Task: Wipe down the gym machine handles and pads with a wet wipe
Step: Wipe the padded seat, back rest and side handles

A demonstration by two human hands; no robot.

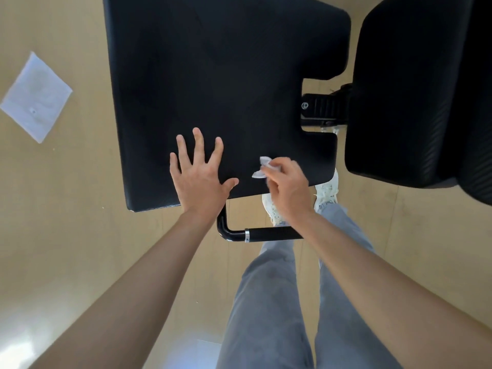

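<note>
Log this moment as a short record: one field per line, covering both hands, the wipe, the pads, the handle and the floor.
left hand: left hand open, fingers spread, flat on the near edge of the large black pad
right hand: right hand closed on a crumpled wet wipe, over the same pad
second pad: another black pad on the right, untouched
handle: black handle below the large pad's near edge, no hand on it
floor: tan floor, a white sheet lying at left

seat pad [226, 83] cut off at the top edge, back pad [420, 97] at the right edge, handle [271, 233] end hidden behind right forearm.
</note>
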